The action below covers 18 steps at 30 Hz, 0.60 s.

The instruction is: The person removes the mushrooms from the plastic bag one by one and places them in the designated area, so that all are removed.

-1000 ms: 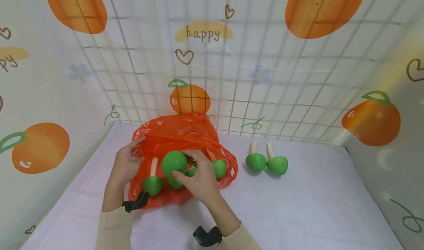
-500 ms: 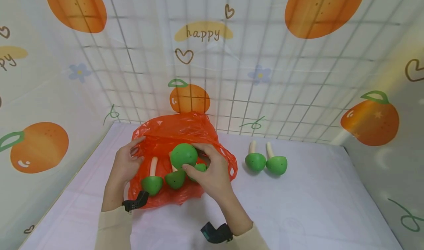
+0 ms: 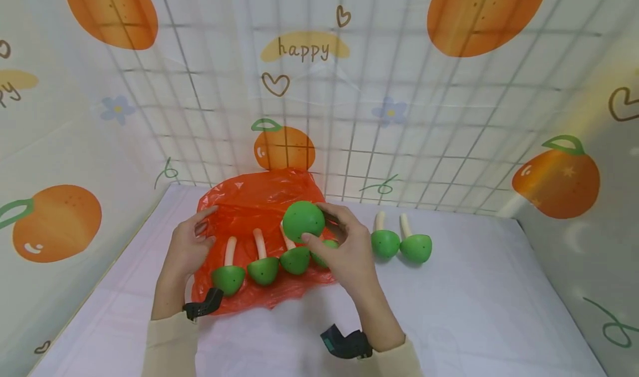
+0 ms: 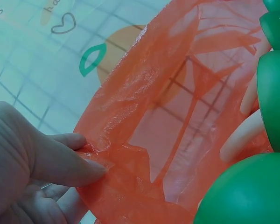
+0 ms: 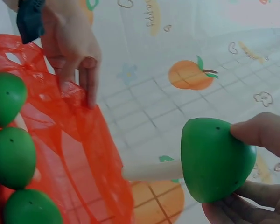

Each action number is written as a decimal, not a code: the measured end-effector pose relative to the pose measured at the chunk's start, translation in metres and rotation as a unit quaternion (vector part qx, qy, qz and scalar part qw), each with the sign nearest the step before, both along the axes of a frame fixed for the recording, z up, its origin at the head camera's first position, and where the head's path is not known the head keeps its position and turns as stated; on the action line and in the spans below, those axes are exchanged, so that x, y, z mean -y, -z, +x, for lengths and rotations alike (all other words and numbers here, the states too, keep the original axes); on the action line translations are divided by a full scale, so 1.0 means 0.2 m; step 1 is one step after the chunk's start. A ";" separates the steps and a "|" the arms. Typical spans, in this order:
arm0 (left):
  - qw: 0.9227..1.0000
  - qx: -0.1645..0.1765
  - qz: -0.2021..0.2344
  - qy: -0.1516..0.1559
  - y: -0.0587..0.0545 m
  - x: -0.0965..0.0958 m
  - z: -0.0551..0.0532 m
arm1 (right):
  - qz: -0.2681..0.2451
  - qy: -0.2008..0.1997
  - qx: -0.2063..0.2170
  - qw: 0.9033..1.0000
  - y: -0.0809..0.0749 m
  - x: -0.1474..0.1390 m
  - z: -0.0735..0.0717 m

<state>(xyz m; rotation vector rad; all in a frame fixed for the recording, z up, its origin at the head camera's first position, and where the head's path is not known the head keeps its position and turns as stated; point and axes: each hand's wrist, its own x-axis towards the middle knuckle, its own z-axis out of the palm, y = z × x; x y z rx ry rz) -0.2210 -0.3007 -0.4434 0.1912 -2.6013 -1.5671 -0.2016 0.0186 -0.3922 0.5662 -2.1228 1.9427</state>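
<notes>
My right hand (image 3: pixel 346 249) grips a green-capped toy mushroom (image 3: pixel 303 222) by its cap, above the right part of a red plastic bag (image 3: pixel 254 194). In the right wrist view, the pale stem (image 5: pixel 151 171) of this mushroom points away from the fingers. On the bag sits a row of like mushrooms, among them one at the left end (image 3: pixel 228 280), one beside it (image 3: pixel 263 270) and a third (image 3: pixel 295 260); another is partly hidden by my right hand. At the bag's left edge, my left hand (image 3: pixel 187 249) pinches the film between thumb and fingers.
Two more green toy mushrooms, a nearer-left one (image 3: pixel 385 244) and a right one (image 3: pixel 416 249), lie on the white table (image 3: pixel 479 299) right of the bag. A printed cloth over a wire grid (image 3: pixel 399 161) rises behind, with cloth walls at both sides.
My right hand has moved right and slightly away with the mushroom, uncovering more of the row on the bag. The left hand has stayed at the bag's edge.
</notes>
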 end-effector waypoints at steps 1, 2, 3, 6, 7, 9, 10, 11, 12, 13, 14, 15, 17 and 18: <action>1.000 0.000 0.000 -0.001 0.00 0.00 0.00 | -0.004 0.001 -0.001 1.000 -0.01 -0.01 0.00; 1.000 0.001 0.001 -0.002 0.00 0.00 0.00 | -0.008 0.001 -0.001 1.000 -0.01 -0.03 0.00; 1.000 0.001 0.001 -0.002 0.00 0.00 0.00 | -0.012 0.002 -0.002 1.000 -0.02 -0.04 0.00; 1.000 0.000 0.002 -0.001 0.00 0.00 0.00 | -0.023 0.011 -0.009 1.000 -0.03 -0.09 -0.01; 1.000 0.000 0.002 -0.001 0.00 0.00 0.00 | -0.025 0.016 -0.010 1.000 -0.03 -0.10 -0.02; 1.000 -0.001 0.000 0.001 0.00 0.00 0.00 | -0.031 0.029 -0.013 0.999 -0.04 -0.13 -0.02; 1.000 -0.002 -0.001 0.002 0.00 0.00 0.00 | -0.032 0.038 -0.013 0.999 -0.04 -0.15 -0.03; 1.000 -0.002 -0.002 0.002 0.00 0.00 0.00 | -0.034 0.047 -0.012 0.998 -0.05 -0.17 -0.03; 1.000 -0.002 -0.003 0.002 0.00 0.00 0.00 | -0.036 0.056 -0.011 0.998 -0.05 -0.18 -0.03; 1.000 -0.003 -0.004 0.002 0.00 0.00 0.00 | -0.036 0.065 -0.010 0.997 -0.05 -0.20 -0.04; 1.000 -0.002 -0.004 0.001 0.00 0.00 0.00 | -0.038 0.074 -0.008 0.996 -0.05 -0.21 -0.04; 1.000 -0.002 -0.004 0.001 0.00 0.00 0.00 | -0.035 0.086 -0.006 0.996 -0.05 -0.23 -0.05; 1.000 0.000 -0.001 0.001 0.00 0.00 0.00 | -0.036 0.104 -0.002 0.994 -0.05 -0.26 -0.06; 1.000 0.001 0.001 0.001 0.00 0.00 0.00 | -0.036 0.114 0.001 0.993 -0.05 -0.27 -0.06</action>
